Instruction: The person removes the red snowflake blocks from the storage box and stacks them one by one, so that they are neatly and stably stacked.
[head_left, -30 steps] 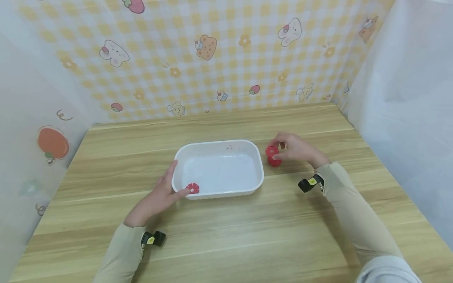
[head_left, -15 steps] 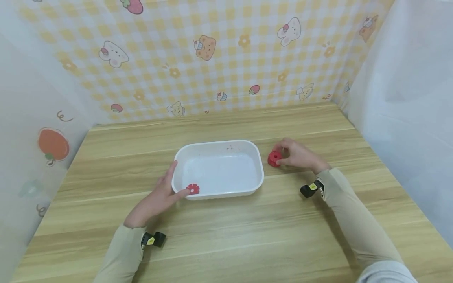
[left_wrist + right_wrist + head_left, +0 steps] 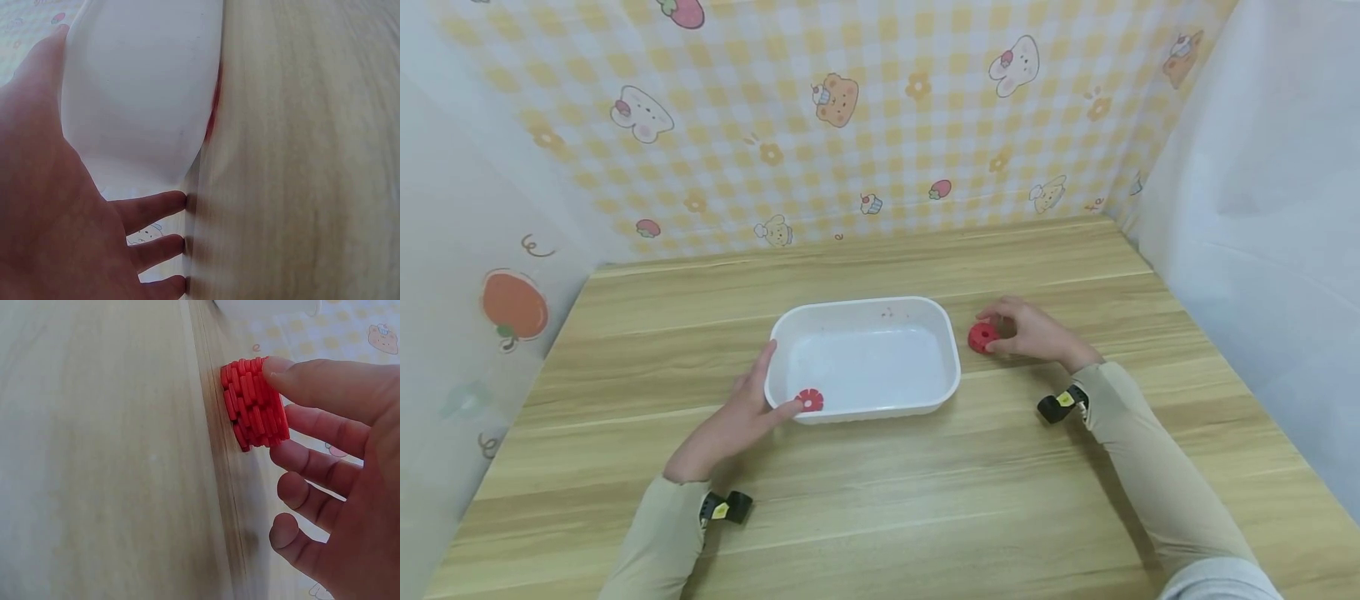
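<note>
A white tray stands mid-table. My left hand holds its near left corner, thumb over the front rim and a fingertip against the left side. In the left wrist view several fingertips touch the table beside the tray's wall. One red notched plastic disc lies inside, by my thumb. Right of the tray, my right hand pinches a stack of red notched discs between thumb and fingers. The right wrist view shows the stack's ridged side, its notches not quite lined up; its remaining fingers are loosely curled.
The wooden table extends in front of and on both sides of the tray. A yellow checked cloth rises at the back, with pale sheets at left and right. Both wrists carry small black cameras.
My right hand has lowered a red disc onto the ones on the table, so they form one stack, and moved slightly nearer. The left hand and tray stay in place.
</note>
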The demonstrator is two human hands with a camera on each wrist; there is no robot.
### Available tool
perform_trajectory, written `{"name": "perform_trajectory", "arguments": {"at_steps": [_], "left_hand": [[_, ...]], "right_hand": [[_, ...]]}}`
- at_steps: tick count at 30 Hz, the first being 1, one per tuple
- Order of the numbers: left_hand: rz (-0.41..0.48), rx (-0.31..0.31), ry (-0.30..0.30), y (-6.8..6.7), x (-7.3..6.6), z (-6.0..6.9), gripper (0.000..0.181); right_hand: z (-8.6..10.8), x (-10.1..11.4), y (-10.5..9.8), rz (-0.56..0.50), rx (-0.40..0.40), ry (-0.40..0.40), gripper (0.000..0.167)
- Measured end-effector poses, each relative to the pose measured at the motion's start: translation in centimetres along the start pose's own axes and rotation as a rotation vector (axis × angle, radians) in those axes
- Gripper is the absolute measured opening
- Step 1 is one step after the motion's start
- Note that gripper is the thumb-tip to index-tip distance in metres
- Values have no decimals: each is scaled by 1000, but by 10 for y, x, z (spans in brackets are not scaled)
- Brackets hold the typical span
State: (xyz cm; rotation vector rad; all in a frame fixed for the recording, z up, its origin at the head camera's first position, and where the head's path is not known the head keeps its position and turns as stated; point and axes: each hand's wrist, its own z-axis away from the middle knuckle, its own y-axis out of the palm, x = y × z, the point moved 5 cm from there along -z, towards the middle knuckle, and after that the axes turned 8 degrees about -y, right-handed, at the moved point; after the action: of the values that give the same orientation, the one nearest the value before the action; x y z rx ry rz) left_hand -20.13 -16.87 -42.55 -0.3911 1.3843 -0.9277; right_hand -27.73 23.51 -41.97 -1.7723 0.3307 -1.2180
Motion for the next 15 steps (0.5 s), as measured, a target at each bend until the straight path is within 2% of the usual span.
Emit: {"name": "perform_trajectory", "arguments": {"at_steps": [6, 15], "left_hand": [[-6, 4, -7, 1, 0, 0, 100], [1, 10, 2, 0, -1, 2, 100]], "right_hand": [[-1, 2, -5, 3, -15, -3, 51], [-11, 15, -12, -7, -6, -1, 42]]}}
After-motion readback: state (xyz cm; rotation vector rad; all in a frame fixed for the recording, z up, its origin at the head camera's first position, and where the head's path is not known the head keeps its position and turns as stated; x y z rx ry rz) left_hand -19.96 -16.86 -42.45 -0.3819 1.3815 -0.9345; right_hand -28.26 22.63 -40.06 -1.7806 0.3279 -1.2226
